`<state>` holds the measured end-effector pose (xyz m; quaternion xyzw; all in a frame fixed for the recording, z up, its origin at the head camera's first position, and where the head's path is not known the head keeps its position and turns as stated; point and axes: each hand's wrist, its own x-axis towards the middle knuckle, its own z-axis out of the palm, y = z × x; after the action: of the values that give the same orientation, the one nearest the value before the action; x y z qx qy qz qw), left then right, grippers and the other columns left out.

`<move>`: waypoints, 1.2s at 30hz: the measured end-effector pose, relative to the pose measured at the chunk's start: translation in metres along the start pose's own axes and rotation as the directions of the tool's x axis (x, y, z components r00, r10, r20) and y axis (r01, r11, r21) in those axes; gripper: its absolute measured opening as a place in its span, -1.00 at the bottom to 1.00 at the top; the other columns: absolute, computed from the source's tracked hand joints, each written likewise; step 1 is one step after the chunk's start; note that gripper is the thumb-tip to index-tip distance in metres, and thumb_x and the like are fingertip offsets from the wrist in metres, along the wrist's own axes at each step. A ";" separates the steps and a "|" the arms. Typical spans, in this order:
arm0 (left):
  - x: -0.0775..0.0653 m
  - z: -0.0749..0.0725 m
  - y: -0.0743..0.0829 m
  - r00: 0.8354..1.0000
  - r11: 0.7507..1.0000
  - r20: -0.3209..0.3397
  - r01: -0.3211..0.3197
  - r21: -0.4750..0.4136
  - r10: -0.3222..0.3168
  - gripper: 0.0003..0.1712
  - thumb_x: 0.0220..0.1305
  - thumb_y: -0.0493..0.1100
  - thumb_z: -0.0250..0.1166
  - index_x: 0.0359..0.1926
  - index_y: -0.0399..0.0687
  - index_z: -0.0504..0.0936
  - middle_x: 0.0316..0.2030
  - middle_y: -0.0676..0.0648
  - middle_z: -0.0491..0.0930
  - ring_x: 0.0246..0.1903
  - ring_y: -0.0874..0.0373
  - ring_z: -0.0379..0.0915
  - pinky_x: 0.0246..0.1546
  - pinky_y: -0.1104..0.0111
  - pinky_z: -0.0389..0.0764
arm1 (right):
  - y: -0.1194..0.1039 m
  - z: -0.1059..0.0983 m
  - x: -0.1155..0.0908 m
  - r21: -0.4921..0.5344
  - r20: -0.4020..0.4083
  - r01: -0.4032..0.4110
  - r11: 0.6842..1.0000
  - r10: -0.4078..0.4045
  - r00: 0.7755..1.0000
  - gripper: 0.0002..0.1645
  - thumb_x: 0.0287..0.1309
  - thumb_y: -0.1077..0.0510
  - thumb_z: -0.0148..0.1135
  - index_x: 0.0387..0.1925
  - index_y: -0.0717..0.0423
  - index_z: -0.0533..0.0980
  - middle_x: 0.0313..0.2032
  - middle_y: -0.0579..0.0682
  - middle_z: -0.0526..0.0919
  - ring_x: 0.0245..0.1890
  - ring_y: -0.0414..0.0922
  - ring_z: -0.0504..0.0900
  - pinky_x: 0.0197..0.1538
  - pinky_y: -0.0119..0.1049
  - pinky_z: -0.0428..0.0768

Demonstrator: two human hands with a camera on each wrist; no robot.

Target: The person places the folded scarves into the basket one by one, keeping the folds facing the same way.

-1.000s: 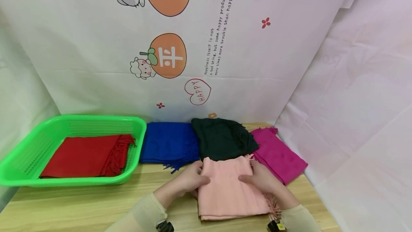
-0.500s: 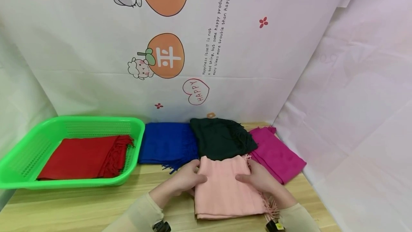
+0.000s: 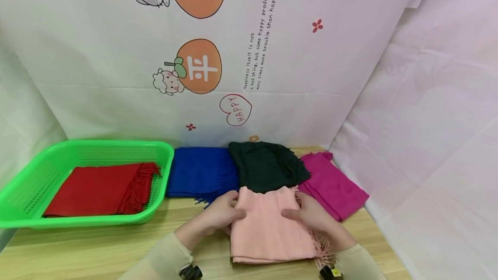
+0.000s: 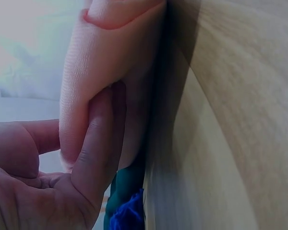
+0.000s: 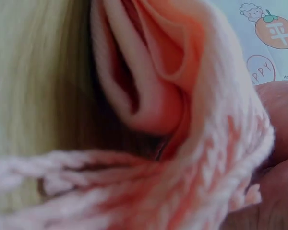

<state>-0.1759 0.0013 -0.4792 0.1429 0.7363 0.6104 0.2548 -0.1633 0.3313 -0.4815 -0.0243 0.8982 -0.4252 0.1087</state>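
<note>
A folded pink scarf [image 3: 268,228] with fringe along its right side lies on the wooden table, held from both sides. On its left edge my left hand [image 3: 219,213] grips it, thumb on top and fingers tucked beneath a fold, as the left wrist view shows with the scarf [image 4: 105,52] between thumb and fingers [image 4: 97,143]. My right hand [image 3: 311,213] holds the right edge with its thumb on top; its other fingers are hidden under the cloth. In the right wrist view the fringe [image 5: 110,191] and layered folds fill most of the picture, with part of the hand [image 5: 283,124] behind.
At the left stands a green plastic basket [image 3: 161,185] with a folded red scarf [image 3: 97,189] inside. Along the back lie folded scarves: blue [image 3: 202,170], dark green [image 3: 264,165] and magenta [image 3: 334,187]. White printed cloth [image 3: 288,64] walls the table [image 3: 155,254] at back and sides.
The pink scarf and both hands have shifted slightly left in the head view, which has itself drifted a little. The grip on the scarf looks the same.
</note>
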 end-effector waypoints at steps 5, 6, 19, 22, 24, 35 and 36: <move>-0.003 -0.005 0.001 1.000 1.000 0.009 0.015 0.013 -0.015 -0.33 0.47 -0.18 0.41 0.45 -0.33 0.38 -0.10 -0.20 0.72 -0.43 -0.01 0.77 -0.54 -0.02 0.80 | -0.002 0.002 0.000 0.075 0.027 -0.005 0.997 0.003 1.000 0.13 0.36 -0.11 0.60 0.65 0.39 0.25 0.48 0.28 0.53 0.35 0.16 0.63 0.26 0.12 0.72; -0.004 -0.006 0.001 1.000 1.000 0.008 0.016 0.017 -0.016 -0.34 0.47 -0.18 0.41 0.43 -0.33 0.38 -0.10 -0.20 0.72 -0.43 -0.02 0.77 -0.54 -0.02 0.80 | -0.002 0.003 0.000 0.090 0.032 -0.003 0.996 0.000 0.999 0.14 0.36 -0.10 0.60 0.65 0.41 0.23 0.48 0.29 0.52 0.34 0.16 0.63 0.25 0.11 0.73; -0.015 -0.021 0.005 1.000 0.999 -0.015 0.011 0.039 -0.010 -0.33 0.47 -0.17 0.43 0.44 -0.33 0.39 -0.12 -0.20 0.71 -0.44 0.01 0.76 -0.55 0.00 0.80 | -0.009 0.010 0.000 0.247 0.086 0.033 0.968 -0.056 0.995 0.08 0.45 -0.01 0.54 0.65 0.43 0.16 0.31 0.24 0.64 0.09 -0.02 0.72 0.04 -0.17 0.73; -0.017 -0.025 0.005 1.000 0.999 -0.025 0.008 0.048 -0.006 -0.31 0.47 -0.16 0.43 0.46 -0.33 0.39 -0.12 -0.19 0.71 -0.45 0.01 0.75 -0.56 0.01 0.80 | -0.012 0.014 0.000 0.281 0.080 0.056 0.958 -0.082 0.993 -0.06 0.45 0.03 0.54 0.58 0.38 0.27 0.15 0.18 0.70 -0.02 -0.03 0.71 -0.03 -0.20 0.72; -0.017 -0.027 0.004 1.000 0.999 -0.027 0.005 0.047 -0.004 -0.31 0.46 -0.17 0.44 0.46 -0.34 0.39 -0.12 -0.20 0.71 -0.46 0.00 0.76 -0.57 0.03 0.79 | -0.013 0.017 0.000 0.296 0.072 0.064 0.953 -0.089 0.993 -0.15 0.45 0.04 0.54 0.50 0.36 0.34 0.06 0.15 0.71 -0.06 -0.02 0.73 -0.05 -0.20 0.74; -0.024 -0.039 0.009 1.000 1.000 0.007 -0.019 0.024 0.019 -0.60 0.48 -0.19 0.41 0.15 -0.27 0.46 -0.33 -0.19 0.71 -0.52 0.03 0.72 -0.60 0.13 0.76 | -0.017 0.026 -0.001 0.437 0.116 0.031 0.899 -0.090 0.989 -0.16 0.47 0.08 0.52 0.53 0.34 0.31 0.15 0.19 0.76 0.04 0.06 0.83 0.05 -0.10 0.82; -0.024 -0.041 0.010 1.000 0.999 0.009 -0.021 0.029 0.021 -0.59 0.49 -0.18 0.41 0.17 -0.27 0.46 -0.37 -0.18 0.72 -0.54 0.03 0.72 -0.61 0.14 0.75 | -0.018 0.027 -0.001 0.457 0.131 0.027 0.889 -0.098 0.987 -0.17 0.49 0.09 0.51 0.54 0.34 0.30 0.16 0.21 0.76 0.04 0.08 0.83 0.05 -0.08 0.83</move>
<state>-0.1790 -0.0427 -0.4594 0.1571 0.7423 0.6017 0.2496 -0.1575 0.2999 -0.4840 -0.0592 0.7621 -0.6233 0.1649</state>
